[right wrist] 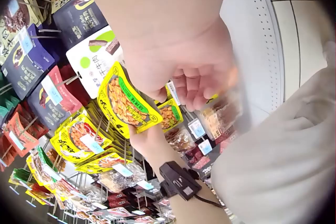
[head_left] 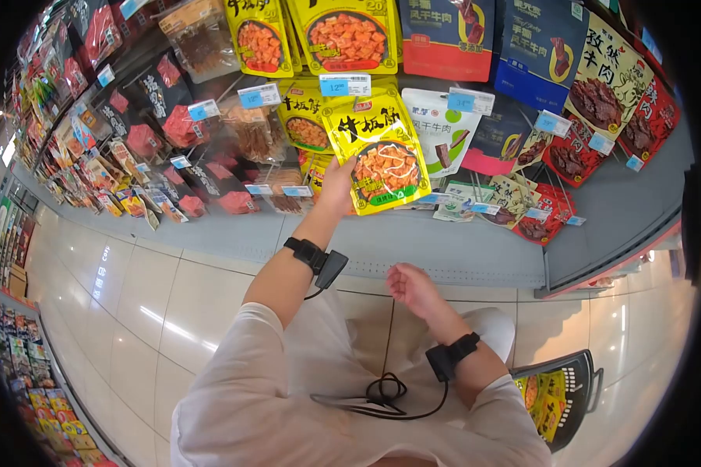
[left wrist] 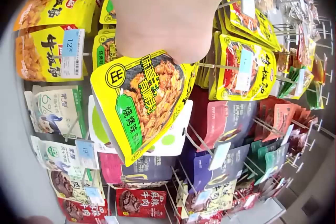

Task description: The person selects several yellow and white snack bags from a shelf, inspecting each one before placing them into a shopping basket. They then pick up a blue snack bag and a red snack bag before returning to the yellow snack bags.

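Note:
My left hand (head_left: 336, 187) grips a yellow snack pouch (head_left: 385, 159) by its lower left edge, with the thumb on the front. Chinese lettering and a picture of reddish food in a bowl cover the pouch, and a green band runs along its bottom. In the left wrist view the pouch (left wrist: 147, 108) tilts in front of the hanging packs. My right hand (head_left: 414, 289) hovers over the floor near the shelf base, holding nothing, its fingers loosely curled. The right wrist view has those curled fingers (right wrist: 195, 85) beside the pouch in the other hand.
Rows of packs hang on hooks with blue price tags, including yellow pouches (head_left: 349, 39), a white pouch (head_left: 442, 128) and red packs (head_left: 648, 124). Below runs a grey shelf base (head_left: 459, 265). A black basket (head_left: 576, 397) with yellow pouches stands on the floor at my right.

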`<action>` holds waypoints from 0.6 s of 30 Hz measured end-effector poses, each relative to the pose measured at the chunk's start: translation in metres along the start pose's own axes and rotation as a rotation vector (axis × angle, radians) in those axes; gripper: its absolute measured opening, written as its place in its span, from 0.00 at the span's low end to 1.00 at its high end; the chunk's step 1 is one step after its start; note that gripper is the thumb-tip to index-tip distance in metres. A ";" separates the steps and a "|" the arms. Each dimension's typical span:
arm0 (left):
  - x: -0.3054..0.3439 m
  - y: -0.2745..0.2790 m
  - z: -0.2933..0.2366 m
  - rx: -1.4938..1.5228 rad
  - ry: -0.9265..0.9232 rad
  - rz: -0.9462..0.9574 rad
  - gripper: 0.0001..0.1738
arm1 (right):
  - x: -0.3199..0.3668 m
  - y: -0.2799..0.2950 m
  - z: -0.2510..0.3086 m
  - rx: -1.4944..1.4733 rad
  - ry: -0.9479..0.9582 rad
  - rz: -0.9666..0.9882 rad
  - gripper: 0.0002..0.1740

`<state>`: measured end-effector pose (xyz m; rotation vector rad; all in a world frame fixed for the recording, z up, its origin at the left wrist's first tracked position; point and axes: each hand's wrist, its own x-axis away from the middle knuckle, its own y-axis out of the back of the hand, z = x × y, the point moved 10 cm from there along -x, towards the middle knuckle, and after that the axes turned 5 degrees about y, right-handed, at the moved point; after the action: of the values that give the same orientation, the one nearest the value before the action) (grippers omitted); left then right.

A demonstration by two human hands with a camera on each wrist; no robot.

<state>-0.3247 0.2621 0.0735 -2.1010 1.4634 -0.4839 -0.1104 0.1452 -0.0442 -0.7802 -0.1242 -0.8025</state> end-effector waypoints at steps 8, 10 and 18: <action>0.080 0.020 -0.004 -0.071 0.053 0.027 0.20 | 0.007 0.016 0.012 -0.023 0.064 -0.104 0.12; 0.106 0.020 0.002 -0.193 0.167 -0.007 0.19 | 0.010 0.023 0.017 -0.009 0.105 -0.148 0.11; 0.157 -0.024 0.016 -0.496 0.174 0.438 0.20 | 0.059 0.046 0.076 0.173 0.595 -0.450 0.20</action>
<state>-0.2431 0.1255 0.0741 -2.0229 2.2603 -0.1420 -0.0232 0.1808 0.0068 -0.3238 0.1696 -1.4005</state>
